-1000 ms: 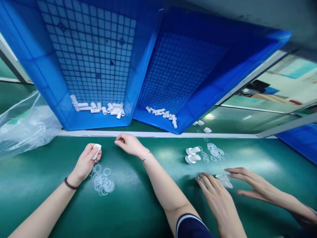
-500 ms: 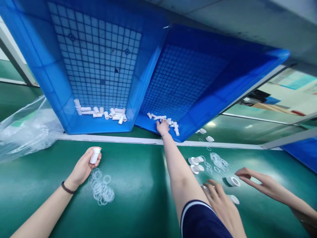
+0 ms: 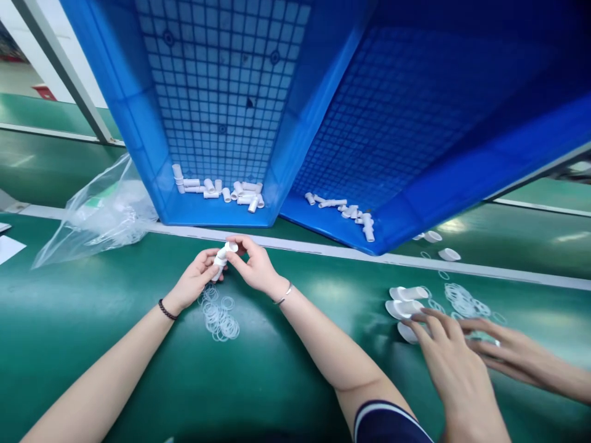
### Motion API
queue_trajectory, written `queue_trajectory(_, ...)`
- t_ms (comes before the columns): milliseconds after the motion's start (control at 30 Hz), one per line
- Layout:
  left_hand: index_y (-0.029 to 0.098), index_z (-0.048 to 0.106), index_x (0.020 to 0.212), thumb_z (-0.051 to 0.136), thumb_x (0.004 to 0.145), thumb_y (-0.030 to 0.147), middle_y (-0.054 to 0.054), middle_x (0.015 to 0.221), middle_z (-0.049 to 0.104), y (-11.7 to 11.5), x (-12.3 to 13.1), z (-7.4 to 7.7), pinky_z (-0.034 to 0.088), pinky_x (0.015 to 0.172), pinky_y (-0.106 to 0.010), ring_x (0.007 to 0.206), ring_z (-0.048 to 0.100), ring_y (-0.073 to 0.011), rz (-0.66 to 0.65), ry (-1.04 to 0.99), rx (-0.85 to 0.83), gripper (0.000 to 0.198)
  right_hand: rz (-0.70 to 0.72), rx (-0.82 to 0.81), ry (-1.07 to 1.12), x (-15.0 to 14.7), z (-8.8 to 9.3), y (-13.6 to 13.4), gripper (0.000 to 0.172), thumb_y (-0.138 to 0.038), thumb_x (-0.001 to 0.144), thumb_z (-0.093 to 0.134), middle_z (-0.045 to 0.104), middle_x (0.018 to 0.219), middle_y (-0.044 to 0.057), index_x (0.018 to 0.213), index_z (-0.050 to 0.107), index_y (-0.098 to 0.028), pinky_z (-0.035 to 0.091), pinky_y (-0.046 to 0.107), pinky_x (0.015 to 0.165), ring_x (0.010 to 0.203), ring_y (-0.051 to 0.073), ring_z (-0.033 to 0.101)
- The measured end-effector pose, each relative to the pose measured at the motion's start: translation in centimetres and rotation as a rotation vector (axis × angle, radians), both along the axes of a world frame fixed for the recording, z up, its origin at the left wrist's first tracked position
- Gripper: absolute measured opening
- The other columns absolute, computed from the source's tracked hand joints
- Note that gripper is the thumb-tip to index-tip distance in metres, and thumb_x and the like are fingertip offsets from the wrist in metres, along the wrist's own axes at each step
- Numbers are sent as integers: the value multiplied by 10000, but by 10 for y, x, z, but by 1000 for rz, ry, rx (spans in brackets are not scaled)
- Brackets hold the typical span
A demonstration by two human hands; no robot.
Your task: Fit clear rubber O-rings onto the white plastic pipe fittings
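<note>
In the head view my left hand (image 3: 194,283) is closed around a short white plastic pipe (image 3: 218,269), held above the green work surface. My right hand (image 3: 257,266) pinches a white angled pipe fitting (image 3: 229,248) at the pipe's upper end. The two white parts touch; whether one is seated inside the other I cannot tell. Just below my hands lies a loose pile of thin clear rings (image 3: 220,321). Behind them, a tilted blue bin (image 3: 212,216) holds several white tubes (image 3: 226,194), and a second blue bin (image 3: 332,234) holds small white fittings (image 3: 353,212).
On the right, a co-worker's hands (image 3: 455,363) are over white flanged parts (image 3: 406,307), near another ring pile (image 3: 466,301). A clear plastic bag (image 3: 106,212) lies left of the bins. A white strip (image 3: 295,245) runs along the surface before the bins.
My right hand has come back from the right bin with a white fitting and met the pipe in my left hand. The view has shifted left. The co-worker's hands have moved closer together.
</note>
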State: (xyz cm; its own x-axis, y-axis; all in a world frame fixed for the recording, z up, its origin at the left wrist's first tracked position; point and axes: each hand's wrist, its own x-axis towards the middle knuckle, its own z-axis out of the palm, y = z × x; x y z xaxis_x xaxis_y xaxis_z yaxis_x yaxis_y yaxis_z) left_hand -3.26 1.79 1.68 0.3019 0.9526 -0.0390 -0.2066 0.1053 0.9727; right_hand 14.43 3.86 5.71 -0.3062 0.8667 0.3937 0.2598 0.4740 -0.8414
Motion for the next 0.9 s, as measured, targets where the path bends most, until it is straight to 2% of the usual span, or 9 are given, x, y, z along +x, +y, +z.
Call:
queue_trajectory(67, 193, 482, 1247, 674, 822, 324, -40, 917, 628, 3, -4, 1, 437, 658, -261, 743, 581, -142, 20, -7, 26, 484, 44, -62, 10, -3, -1, 2, 255, -298, 878, 578, 644, 1033, 51, 1117, 593, -211, 490, 313, 801, 881, 168, 600)
queue_trajectory(200, 227, 414, 1349, 690, 811, 294, -36, 926, 635, 8, -9, 3, 455, 730, -272, 788, 589, -146, 51, -65, 44, 608, 78, -105, -19, -8, -11, 1, 324, -336, 904, 554, 549, 1223, 88, 1211, 547, -232, 490, 314, 797, 1016, 189, 562)
queue_trajectory(300, 229, 419, 1349, 665, 828, 332, -40, 900, 638, 11, -11, 5, 461, 705, -272, 748, 588, -144, 165, -188, 11, 585, 41, -120, -157, -15, -23, -6, 189, -297, 927, 516, 567, 1065, 73, 1070, 594, -201, 479, 305, 770, 875, 158, 559)
queue_trajectory(367, 225, 466, 1293, 657, 829, 345, -46, 887, 636, 13, -13, 6, 470, 687, -279, 740, 591, -151, 208, -281, -33, 515, 89, -102, -347, -21, -29, -12, 96, -266, 896, 568, 563, 939, 49, 910, 618, -186, 462, 314, 793, 852, 162, 540)
queue_trajectory(467, 220, 512, 1219, 645, 834, 345, -48, 859, 633, 14, -16, 8, 464, 622, -271, 694, 580, -150, 209, -362, -88, 427, 155, -66, -575, -28, -36, -19, 70, -241, 837, 643, 550, 935, 58, 841, 621, -175, 448, 329, 801, 896, 191, 521)
queue_trajectory(533, 218, 524, 1200, 643, 834, 337, -52, 869, 636, 15, -16, 9, 449, 591, -260, 663, 568, -142, 199, -365, -95, 403, 171, -41, -609, -30, -37, -21, 35, -193, 844, 615, 551, 920, 59, 816, 613, -172, 441, 325, 804, 892, 191, 519)
queue_trajectory(667, 210, 541, 1200, 660, 813, 318, -77, 988, 639, 14, -17, 6, 444, 601, -255, 672, 557, -129, 164, -262, -82, 419, 118, -45, -462, -22, -34, -15, 61, -153, 876, 547, 565, 868, 30, 835, 575, -187, 431, 284, 760, 823, 161, 534)
queue_trajectory(800, 189, 593, 1189, 682, 787, 320, -60, 913, 629, 10, -13, 3, 410, 581, -237, 684, 537, -137, 131, 36, -3, 432, -60, -76, -259, -9, -27, -5, 81, -229, 936, 453, 587, 830, 18, 895, 518, -205, 427, 279, 715, 758, 157, 551)
queue_trajectory(900, 192, 630, 1137, 744, 721, 298, -68, 972, 647, 6, -6, 3, 429, 696, -262, 827, 571, -188, 130, 237, 85, 443, -92, -44, -207, -6, -24, -3, 91, -262, 935, 444, 590, 838, 26, 899, 507, -208, 428, 288, 721, 768, 167, 553)
